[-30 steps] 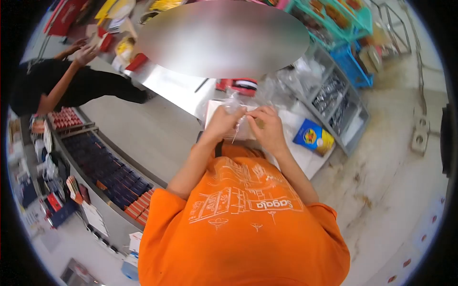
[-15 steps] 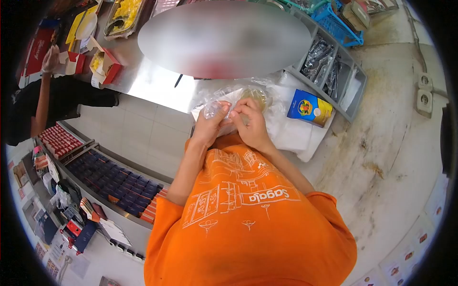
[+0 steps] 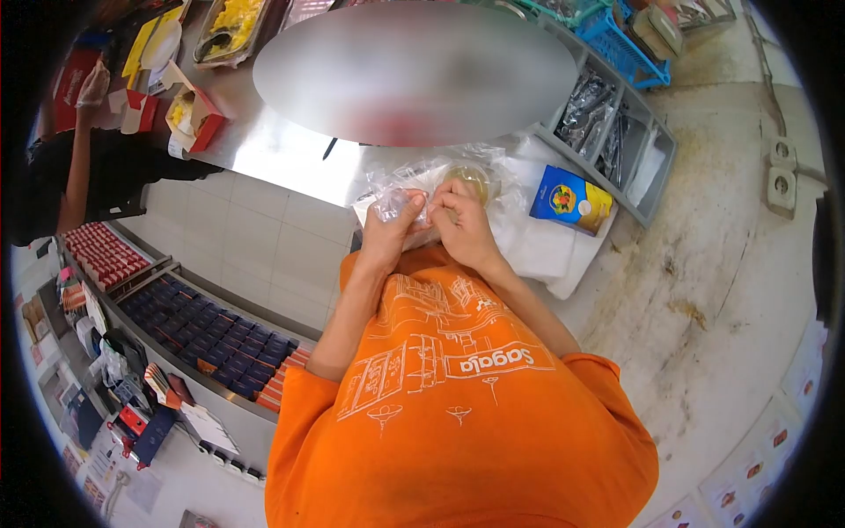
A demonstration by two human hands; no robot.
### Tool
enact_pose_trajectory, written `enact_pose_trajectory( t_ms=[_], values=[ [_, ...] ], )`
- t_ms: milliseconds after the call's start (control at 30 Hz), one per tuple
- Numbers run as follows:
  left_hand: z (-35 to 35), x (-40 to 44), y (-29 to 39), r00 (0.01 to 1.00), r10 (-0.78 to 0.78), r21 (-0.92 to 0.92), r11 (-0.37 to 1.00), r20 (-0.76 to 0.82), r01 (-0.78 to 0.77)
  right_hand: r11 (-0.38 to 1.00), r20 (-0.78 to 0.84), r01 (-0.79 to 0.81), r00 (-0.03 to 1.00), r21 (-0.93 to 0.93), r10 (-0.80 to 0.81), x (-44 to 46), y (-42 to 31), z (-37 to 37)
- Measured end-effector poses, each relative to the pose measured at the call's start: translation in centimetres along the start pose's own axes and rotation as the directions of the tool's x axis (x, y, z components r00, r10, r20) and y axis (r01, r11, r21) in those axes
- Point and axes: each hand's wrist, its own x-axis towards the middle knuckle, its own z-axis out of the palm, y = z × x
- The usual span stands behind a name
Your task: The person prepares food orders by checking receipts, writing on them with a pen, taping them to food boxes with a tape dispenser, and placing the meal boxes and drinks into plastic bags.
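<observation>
My left hand (image 3: 392,231) pinches a clear plastic bag (image 3: 396,204) near the counter's front edge. Close beside it, my right hand (image 3: 459,222) has its fingers pressed together on the same plastic, and the fingertips of both hands nearly meet. Just past my right fingers lies a round, yellowish-green clear item (image 3: 471,179), partly covered by plastic. Under the hands, a white box or block shows in part. To the right, a blue and yellow packet (image 3: 570,201) rests on white plastic bags (image 3: 532,251).
A grey divided tray (image 3: 653,180) holds wrapped dark utensils, with a blue basket (image 3: 623,48) behind. Open red boxes (image 3: 204,123) and a tray of yellow food (image 3: 231,26) stand at the left. Another person's gloved hand (image 3: 94,85) is at far left. A blurred oval hides the middle.
The view has tilted and steadied since a second ago. Over the last half second my hands have barely moved, still at the plastic, while the other person's arm has shifted slightly.
</observation>
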Motion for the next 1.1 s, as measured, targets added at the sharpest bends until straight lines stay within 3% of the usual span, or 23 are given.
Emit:
enact_pose_trajectory(
  t_ms=[67,167,267,300,333,367,400,500,567,667,767,867,900,967,1000,1033,1067,1100],
  values=[
    [0.0,0.0,-0.1,1.000,0.010,0.009,1.000,-0.011,-0.010,1.000,-0.020,0.011,1.000,0.001,-0.011,0.0,0.4,0.2],
    [-0.4,0.2,-0.4,0.985,0.145,0.178,0.971,0.090,-0.159,1.000,-0.054,0.012,0.998,-0.006,-0.012,0.1,0.1,0.1],
    [-1.9,1.2,-1.1,0.893,0.322,0.365,0.828,0.313,-0.427,0.984,-0.126,0.144,0.980,-0.101,-0.157,0.0,1.7,0.2],
    [-1.2,1.0,-1.9,0.904,0.343,0.240,0.883,0.256,-0.403,0.993,-0.041,-0.006,0.999,-0.117,0.001,-0.3,2.2,-0.3],
    [-2.1,1.5,-2.1,0.817,0.443,0.398,0.719,0.368,-0.569,0.988,-0.011,-0.128,0.992,-0.089,0.127,-0.8,2.4,-0.4],
    [-2.5,1.9,-2.7,0.806,0.458,0.438,0.679,0.374,-0.589,0.930,-0.028,-0.335,0.939,0.153,0.343,-0.8,1.5,0.0],
    [-2.6,2.1,-3.0,0.678,0.612,0.439,0.520,0.407,-0.733,0.943,-0.016,-0.290,0.955,0.164,0.297,-0.8,1.0,-0.3],
    [-2.7,1.6,-2.1,0.627,0.658,0.501,0.408,0.418,-0.763,0.956,0.083,-0.267,0.962,0.119,0.258,-0.6,-0.6,-0.9],
    [-2.3,0.4,-1.3,0.835,0.443,0.306,0.786,0.326,-0.537,0.973,0.091,-0.216,0.974,0.080,0.209,-0.6,0.1,-0.9],
    [-2.4,-1.3,0.1,0.926,0.355,0.337,0.863,0.126,-0.377,0.999,0.098,-0.015,0.995,0.029,0.012,-1.3,-2.3,0.0],
    [-3.9,-2.0,0.0,0.839,0.543,0.612,0.655,0.028,-0.444,0.991,0.423,-0.097,0.905,0.088,0.051,-2.9,-3.9,0.4],
    [-7.1,-7.1,-0.1,0.754,0.652,0.549,0.660,-0.080,-0.512,0.975,0.587,0.146,0.809,-0.169,-0.019,-1.9,-8.7,2.5],
    [-8.6,-9.0,0.5,0.800,0.593,0.562,0.694,-0.093,-0.450,0.967,0.652,0.200,0.757,-0.160,-0.049,-1.4,-9.7,3.9],
    [-13.1,-13.2,1.9,0.876,0.461,0.578,0.757,-0.141,-0.305,0.992,0.726,0.125,0.684,-0.019,-0.072,-1.1,-11.2,8.4],
    [-16.1,-14.5,0.7,0.850,0.514,0.551,0.745,-0.115,-0.376,0.997,0.764,0.072,0.640,0.042,-0.079,-1.2,-11.8,10.5],
    [-18.9,-17.1,1.1,0.820,0.566,0.522,0.726,-0.084,-0.447,0.987,0.734,0.160,0.672,-0.011,-0.101,-0.3,-11.8,12.3],
    [-21.4,-20.8,1.1,0.888,0.360,0.251,0.922,-0.285,-0.294,0.978,0.682,0.206,0.709,0.043,-0.179,0.5,-12.4,14.6],
    [-24.4,-22.9,-1.0,0.867,0.263,-0.040,0.951,-0.424,-0.308,0.962,0.615,0.254,0.745,0.096,-0.258,1.2,-13.2,17.4]
  ],
)
